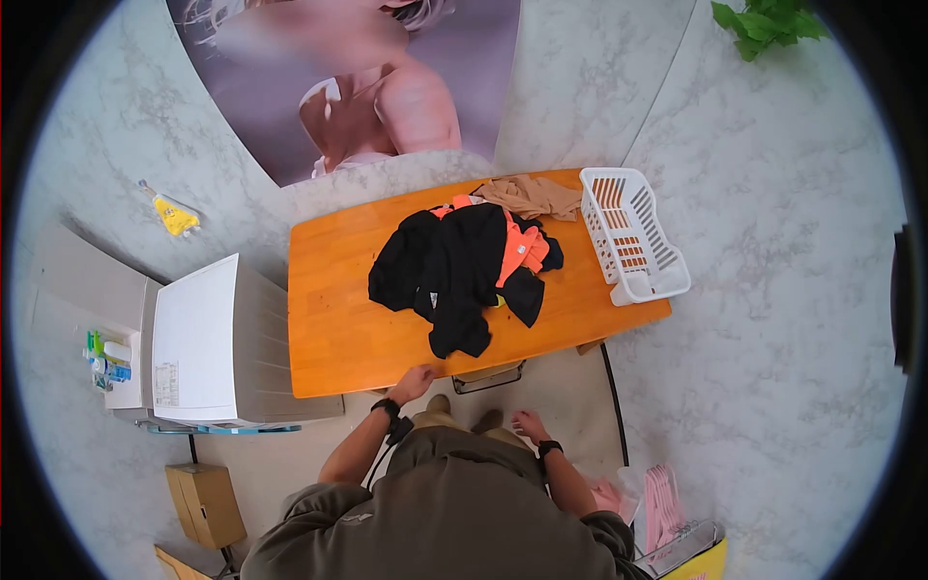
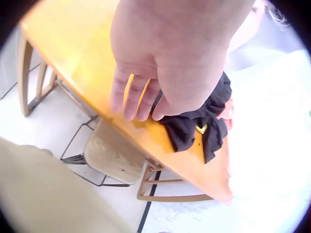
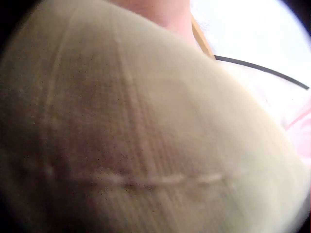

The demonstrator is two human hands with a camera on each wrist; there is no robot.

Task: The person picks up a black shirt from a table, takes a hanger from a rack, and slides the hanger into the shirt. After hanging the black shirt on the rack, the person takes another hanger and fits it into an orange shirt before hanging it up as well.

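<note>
A heap of black clothes [image 1: 454,261] with an orange piece [image 1: 523,246] lies on the wooden table [image 1: 333,329]; a tan cloth [image 1: 532,196] is behind it. The left hand [image 1: 414,384] is at the table's front edge, left of the heap's lowest part, and holds nothing. In the left wrist view that hand [image 2: 165,63] has its fingers extended, with black cloth [image 2: 182,131] beyond. Beside the body hangs the right hand [image 1: 529,425], empty, fingers loosely bent. The right wrist view shows mostly trouser fabric [image 3: 131,116] and only a blurred part of the hand [image 3: 165,14].
A white slotted basket [image 1: 650,288] stands at the table's right end. Left of the table is a white-topped cabinet [image 1: 193,338]. A stool [image 2: 114,153] is under the front edge. Pink hangers [image 1: 662,503] and a cardboard box [image 1: 206,505] are near the person.
</note>
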